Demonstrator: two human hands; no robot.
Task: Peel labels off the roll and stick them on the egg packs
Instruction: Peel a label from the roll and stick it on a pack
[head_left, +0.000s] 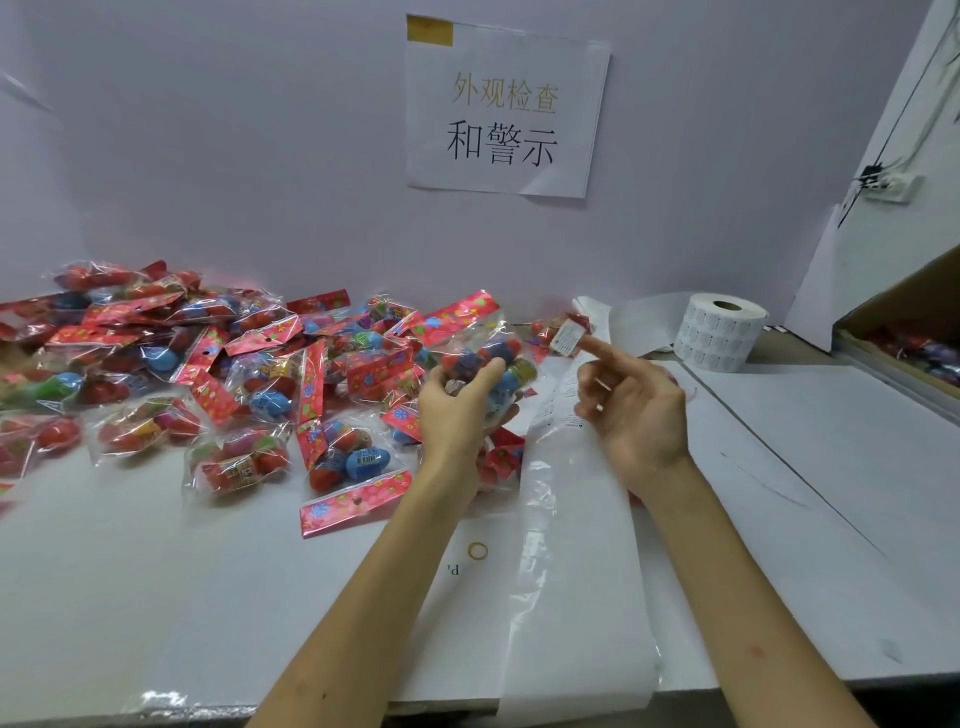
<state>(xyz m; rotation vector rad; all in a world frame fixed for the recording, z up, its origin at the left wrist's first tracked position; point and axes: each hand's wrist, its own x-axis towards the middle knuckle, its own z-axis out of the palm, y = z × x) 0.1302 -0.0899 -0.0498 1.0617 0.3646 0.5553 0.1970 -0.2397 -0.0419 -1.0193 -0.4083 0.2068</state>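
Over the white tabletop the left hand grips an egg pack while the right hand, just beside it, carries a label on its outstretched forefinger, where I fear it may curl and stick crooked.

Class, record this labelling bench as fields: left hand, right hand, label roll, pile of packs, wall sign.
left hand: grips one egg pack above the table
right hand: index finger extended, a label at its tip
label roll: standing on end, right of the hands
pile of egg packs: spread across the table's left
wall sign: paper sheet, yellow tape at one corner
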